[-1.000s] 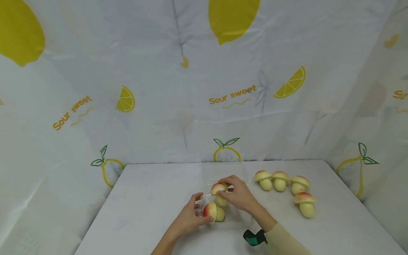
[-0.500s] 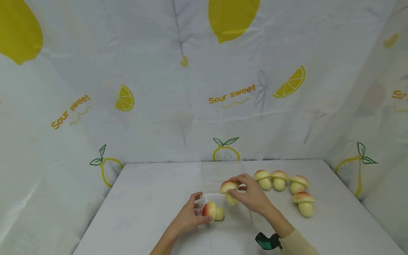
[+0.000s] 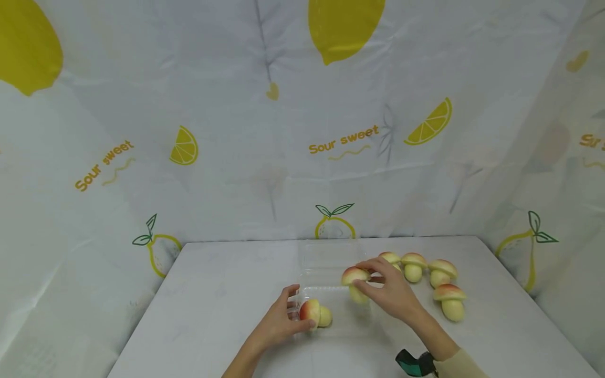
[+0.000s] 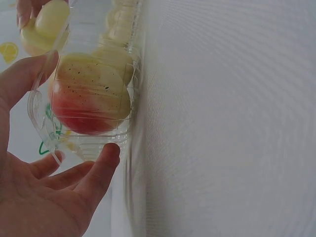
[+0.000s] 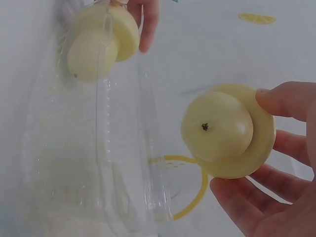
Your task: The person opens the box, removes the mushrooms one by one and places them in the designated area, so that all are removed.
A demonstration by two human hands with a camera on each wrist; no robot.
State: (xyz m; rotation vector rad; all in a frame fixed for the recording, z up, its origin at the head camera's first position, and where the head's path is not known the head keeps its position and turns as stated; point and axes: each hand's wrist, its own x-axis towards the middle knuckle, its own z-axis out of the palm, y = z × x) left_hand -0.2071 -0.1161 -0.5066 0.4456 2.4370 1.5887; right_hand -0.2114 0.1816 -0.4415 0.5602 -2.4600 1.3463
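Note:
A clear plastic clamshell box lies on the table with its lid folded back. My left hand grips its left end, the thumb over the rim and the fingers along the outer wall. Inside that end a toy mushroom with a red-tinged cap lies on its side; in the left wrist view its cap shows through the plastic. My right hand holds a second toy mushroom by the cap, above the right part of the box. Its stem end faces the right wrist camera.
Several more toy mushrooms stand at the back right of the white table, among them a front one and one in the row behind. A white curtain printed with lemons hangs behind the table.
My right hand has carried its mushroom rightward, from beside the mushroom in the box to over the box's right part. My left hand keeps its place on the box.

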